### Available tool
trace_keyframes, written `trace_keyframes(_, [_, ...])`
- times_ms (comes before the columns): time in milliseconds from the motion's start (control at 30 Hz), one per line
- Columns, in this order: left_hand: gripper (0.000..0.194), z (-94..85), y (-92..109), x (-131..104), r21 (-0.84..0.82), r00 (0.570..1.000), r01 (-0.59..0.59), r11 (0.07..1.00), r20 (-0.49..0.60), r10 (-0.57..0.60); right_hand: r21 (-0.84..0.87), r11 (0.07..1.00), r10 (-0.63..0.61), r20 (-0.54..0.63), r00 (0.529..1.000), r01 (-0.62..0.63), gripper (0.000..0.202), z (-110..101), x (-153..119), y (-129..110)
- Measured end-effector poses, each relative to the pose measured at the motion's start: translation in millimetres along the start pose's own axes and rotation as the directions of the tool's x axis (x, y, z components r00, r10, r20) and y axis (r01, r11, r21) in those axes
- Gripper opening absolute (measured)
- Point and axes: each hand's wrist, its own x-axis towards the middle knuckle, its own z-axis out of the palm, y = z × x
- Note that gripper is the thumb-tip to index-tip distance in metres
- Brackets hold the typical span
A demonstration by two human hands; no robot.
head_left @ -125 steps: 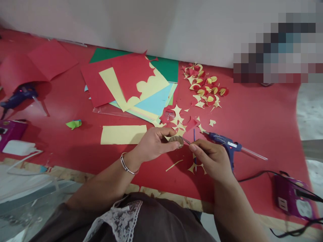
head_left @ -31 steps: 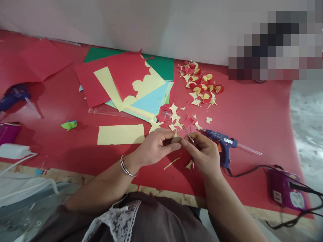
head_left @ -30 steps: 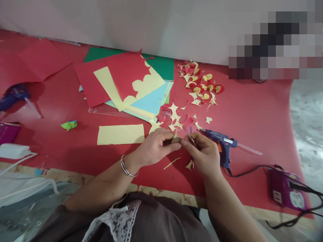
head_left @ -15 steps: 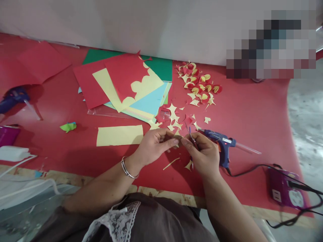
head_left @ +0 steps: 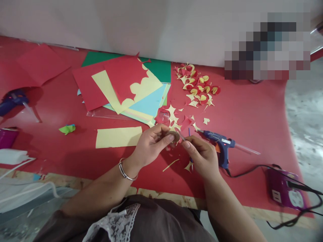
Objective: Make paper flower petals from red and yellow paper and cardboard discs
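My left hand pinches a small rounded paper piece between thumb and fingers; it looks dull yellow in the shade. Small scissors are in my right hand, their blades pointing up and left at the paper's edge. Most of the scissors' handle is hidden by the fingers. Beyond the hands lie yellow paper offcuts and red scraps. A thin blue stick, perhaps a pen, passes beneath my right hand. Below the hands is a narrow yellow strip.
A blue glue gun stands right of my hand, its cord running to a purple power box. Red-and-yellow petal pieces are heaped behind. Coloured sheets and a yellow rectangle lie left; another glue gun is far left.
My right hand has let go of the paper piece and the scissors have swung from pointing upward to pointing left at it. My left hand still holds the piece, now turned more into view.
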Motion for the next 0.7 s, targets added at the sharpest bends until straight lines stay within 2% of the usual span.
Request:
trace_keyframes(400, [0.027, -0.2, -0.8, -0.5, 0.054, 0.999, 0.038, 0.998, 0.019, -0.039, -0.026, 0.999, -0.027, 0.006, 1.0, 0.027, 0.061, -0.1, -0.5, -5.2])
trace_keyframes(700, [0.016, -0.8, -2.3, -2.2, 0.061, 0.999, 0.01, 0.998, 0.034, -0.012, -0.019, 0.999, -0.033, 0.016, 0.999, 0.033, 0.06, -0.9, -0.4, -3.1])
